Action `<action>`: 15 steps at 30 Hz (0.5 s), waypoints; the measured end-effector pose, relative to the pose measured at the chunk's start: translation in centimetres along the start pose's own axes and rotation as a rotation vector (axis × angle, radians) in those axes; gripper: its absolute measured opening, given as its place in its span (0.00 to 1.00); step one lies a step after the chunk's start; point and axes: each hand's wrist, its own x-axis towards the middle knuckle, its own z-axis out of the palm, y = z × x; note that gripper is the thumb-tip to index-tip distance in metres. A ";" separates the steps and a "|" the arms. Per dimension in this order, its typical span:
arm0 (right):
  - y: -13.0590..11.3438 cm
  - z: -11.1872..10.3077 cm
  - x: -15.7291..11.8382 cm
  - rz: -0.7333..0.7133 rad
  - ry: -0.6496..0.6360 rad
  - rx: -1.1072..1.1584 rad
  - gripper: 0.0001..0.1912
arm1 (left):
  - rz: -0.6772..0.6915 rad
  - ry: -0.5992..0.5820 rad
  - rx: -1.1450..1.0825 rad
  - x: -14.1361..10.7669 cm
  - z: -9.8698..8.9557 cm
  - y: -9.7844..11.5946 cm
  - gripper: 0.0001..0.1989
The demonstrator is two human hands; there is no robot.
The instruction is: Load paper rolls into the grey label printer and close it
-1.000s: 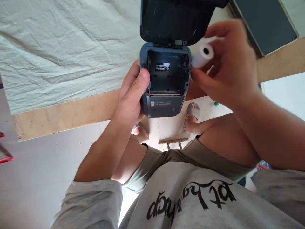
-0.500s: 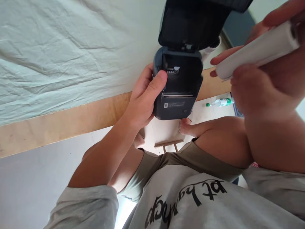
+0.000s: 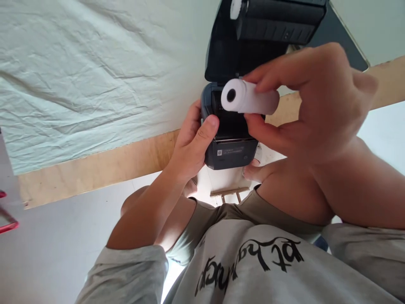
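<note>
My left hand (image 3: 198, 137) grips the left side of a dark portable label printer (image 3: 232, 154), its thumb lying on the rim of the paper compartment. The printer's lid (image 3: 221, 55) is swung up, and a black roller piece with a white knob shows inside it. Between the thumb and fingers of my right hand (image 3: 319, 101) is a white paper roll (image 3: 261, 99). Its end with the dark core hole faces left. The roll hangs over the open compartment and covers part of it; whether it touches the printer I cannot tell.
A pale wrinkled sheet (image 3: 95, 71) covers the surface, with a bare wooden edge (image 3: 101, 169) along its front. Behind the right hand lies a dark flat object (image 3: 341, 38). A red-framed item (image 3: 8, 226) is at the far left, and a small wooden stool (image 3: 229, 192) stands below.
My right hand has brought the paper roll left from the upper right to over the printer, turning its hollow end left. The lid's inside shows more. My left hand still holds the printer.
</note>
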 end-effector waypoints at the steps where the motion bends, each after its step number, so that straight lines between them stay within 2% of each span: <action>1: 0.1 0.2 0.0 -0.048 0.015 -0.074 0.16 | 0.000 0.004 0.016 0.0 0.0 0.0 0.19; 3: 0.4 0.5 -0.2 -0.095 -0.008 -0.139 0.14 | 0.004 0.020 0.044 0.0 0.0 0.0 0.19; 6: 0.6 1.1 -0.5 -0.138 -0.029 -0.146 0.06 | 0.005 0.038 0.026 0.1 0.3 0.0 0.17; 10: 0.3 1.2 -0.8 -0.213 0.052 -0.095 0.03 | 0.050 -0.017 -0.033 0.3 0.2 -0.2 0.16; 12: -0.1 1.2 -1.2 -0.252 0.071 -0.046 0.04 | 0.093 -0.065 -0.032 0.4 -0.1 -0.5 0.21; 15: -0.4 1.0 -1.8 -0.346 -0.014 -0.030 0.03 | 0.155 -0.080 0.024 0.5 -0.4 -1.1 0.31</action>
